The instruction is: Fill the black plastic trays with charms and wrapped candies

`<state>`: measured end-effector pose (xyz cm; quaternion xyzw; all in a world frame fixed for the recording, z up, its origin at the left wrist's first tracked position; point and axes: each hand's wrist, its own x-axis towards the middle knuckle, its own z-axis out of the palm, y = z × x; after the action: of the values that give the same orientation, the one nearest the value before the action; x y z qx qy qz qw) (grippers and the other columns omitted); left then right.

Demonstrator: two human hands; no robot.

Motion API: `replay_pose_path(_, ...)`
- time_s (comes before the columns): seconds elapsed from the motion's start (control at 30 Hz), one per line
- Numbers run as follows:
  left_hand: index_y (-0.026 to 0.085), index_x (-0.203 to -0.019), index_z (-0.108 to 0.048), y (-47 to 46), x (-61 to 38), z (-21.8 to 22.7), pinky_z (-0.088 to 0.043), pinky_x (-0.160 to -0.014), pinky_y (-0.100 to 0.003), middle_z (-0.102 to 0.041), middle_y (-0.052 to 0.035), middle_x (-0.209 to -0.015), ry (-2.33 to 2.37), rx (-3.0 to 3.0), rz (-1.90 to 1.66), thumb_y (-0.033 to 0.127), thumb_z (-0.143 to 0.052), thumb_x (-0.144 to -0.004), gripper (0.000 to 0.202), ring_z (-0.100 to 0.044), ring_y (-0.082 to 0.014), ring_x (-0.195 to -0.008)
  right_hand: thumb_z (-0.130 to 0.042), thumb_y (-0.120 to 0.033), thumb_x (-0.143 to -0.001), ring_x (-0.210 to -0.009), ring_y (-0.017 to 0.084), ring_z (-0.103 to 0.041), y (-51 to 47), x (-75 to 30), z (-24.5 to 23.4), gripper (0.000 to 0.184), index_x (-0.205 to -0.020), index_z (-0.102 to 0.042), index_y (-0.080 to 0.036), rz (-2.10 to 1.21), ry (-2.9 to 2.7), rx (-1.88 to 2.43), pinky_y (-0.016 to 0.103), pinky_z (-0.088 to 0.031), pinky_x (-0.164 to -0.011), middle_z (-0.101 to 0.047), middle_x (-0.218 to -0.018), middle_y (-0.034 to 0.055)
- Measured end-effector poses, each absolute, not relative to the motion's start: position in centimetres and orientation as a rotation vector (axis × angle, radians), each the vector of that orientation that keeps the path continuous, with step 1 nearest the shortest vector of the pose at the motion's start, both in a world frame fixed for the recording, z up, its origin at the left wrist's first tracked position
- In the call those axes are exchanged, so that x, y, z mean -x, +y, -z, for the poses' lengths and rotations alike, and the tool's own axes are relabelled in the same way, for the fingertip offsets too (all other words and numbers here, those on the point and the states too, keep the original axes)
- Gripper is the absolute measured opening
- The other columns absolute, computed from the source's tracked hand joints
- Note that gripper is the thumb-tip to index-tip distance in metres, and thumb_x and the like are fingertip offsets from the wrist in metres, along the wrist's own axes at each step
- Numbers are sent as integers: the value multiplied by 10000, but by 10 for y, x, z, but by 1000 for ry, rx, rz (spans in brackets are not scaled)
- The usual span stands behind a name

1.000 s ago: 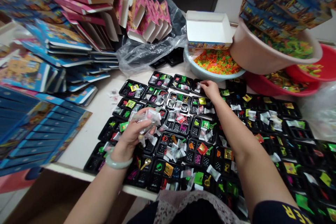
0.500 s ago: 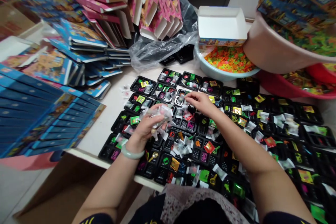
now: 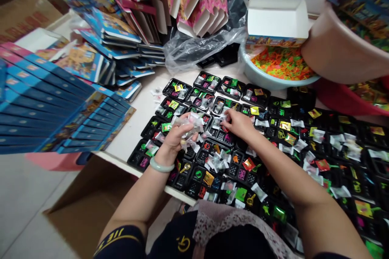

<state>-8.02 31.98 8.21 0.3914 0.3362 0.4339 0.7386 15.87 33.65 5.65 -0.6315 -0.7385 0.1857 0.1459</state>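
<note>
My left hand, with a pale bangle at the wrist, is closed around a bunch of small clear-wrapped packets. It hovers over the black compartment trays on the left part of the table. My right hand is just to the right of it, its fingertips pinched at a small clear-wrapped packet over a black tray. The fingers partly hide that packet. Around both hands, black trays hold small green, red, purple and yellow plastic pieces and coloured sachets. A loose heap of wrapped packets lies on the trays below my hands.
Blue boxes stand in rows at the left, with pink boxes behind them by a clear plastic bag. At the back, a light-blue basin of orange and green pieces carries a white-lined box. A large pale tub stands right.
My right hand has moved from one tray down to the tray nearer me. My left hand still holds its bunch of packets. The whole view has shifted a little.
</note>
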Motion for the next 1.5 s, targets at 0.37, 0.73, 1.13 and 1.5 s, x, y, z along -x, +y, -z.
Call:
replay_pose_path(0.37,168,-1017,-477,317,94,-76,-363,-359,-190,-631,-2,-675,700,-852,-995,287,-707,-662,440,-538,-111,-400,-567,-370,-800,-662,162,-589,337,-169,-49,231,-976,-568,-220,-733,-1871,1751,271,-397,-598,-643,-758,4)
replay_pose_path(0.73,152,-1049,-483,312,99,-77,-373,-375,-198,-661,-30,-725,701,-829,-1002,288,-707,-651,476,-546,-107,-411,-594,-401,-761,-644,164,-589,334,-152,-51,294,-1007,-571,-242,-731,-1855,1866,263,-383,-582,-647,-725,-17)
replay_pose_path(1.13,165,-1088,-467,312,99,-72,-385,-377,-192,-667,-28,-736,671,-822,-993,290,-705,-662,504,-561,-110,-412,-597,-400,-756,-710,207,-596,356,-187,-60,228,-878,-604,-208,-441,-1717,2068,308,-414,-648,-662,-759,47)
replay_pose_path(1.5,155,-1021,-517,311,113,-73,-363,-358,-185,-652,-25,-690,706,-849,-1014,310,-703,-672,425,-538,-107,-404,-600,-526,-710,-568,142,-551,352,-219,-61,376,-915,-594,-210,-781,-1292,1648,268,-419,-529,-648,-731,13)
